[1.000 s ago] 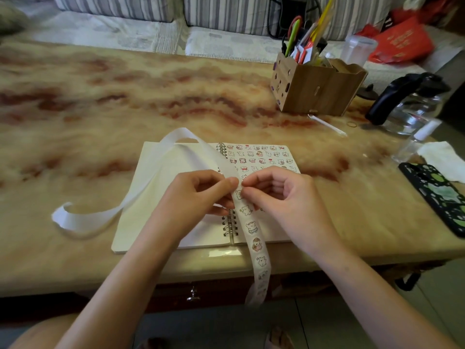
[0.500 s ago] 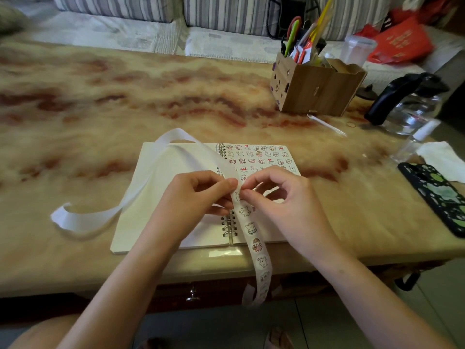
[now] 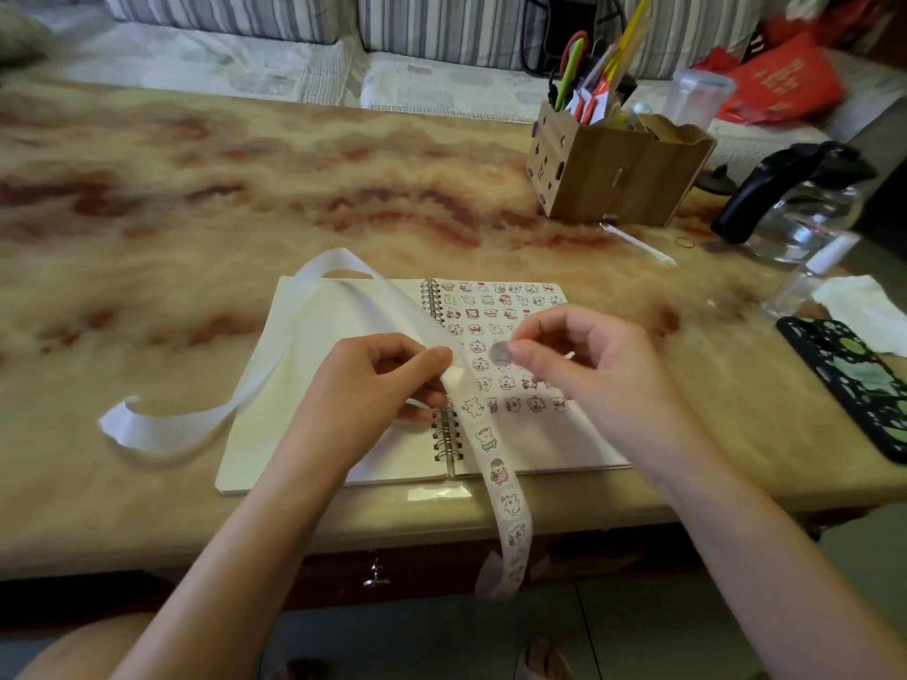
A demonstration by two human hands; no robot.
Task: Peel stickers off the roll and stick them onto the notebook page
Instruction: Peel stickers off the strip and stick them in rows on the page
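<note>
1. We see the spiral notebook point(image 3: 304, 346) lying open and flat near the front edge of the marbled worktop point(image 3: 245, 188). Its left page is blank, and its right page point(image 3: 510, 314) carries rows of small cartoon stickers.
2. The sticker strip point(image 3: 495, 478) runs across the notebook. Its printed end passes over the wire binding and hangs off the worktop's front edge. Its bare white backing point(image 3: 162, 427) arches over the left page and curls onto the worktop to the left.
3. The left hand point(image 3: 373, 385) has its grip closed on the strip, pinching it between thumb and forefinger just over the binding.
4. The right hand point(image 3: 589, 365) has its grip closed on one round sticker point(image 3: 499, 353), held at the tips of thumb and forefinger. The sticker is off the strip and over the right page, near the rows already there. It is blurred, so we cannot tell its picture or whether it touches the paper.
5. At the far right of the worktop stands a wooden desk organiser point(image 3: 618, 184) stuffed with pens and scissors.
6. Beside it are a glass kettle point(image 3: 805, 213) with a black handle and a small clear bottle point(image 3: 805, 282).
7. A white tissue point(image 3: 864, 306) lies next to a phone point(image 3: 859, 380) in a dark patterned case.
</note>
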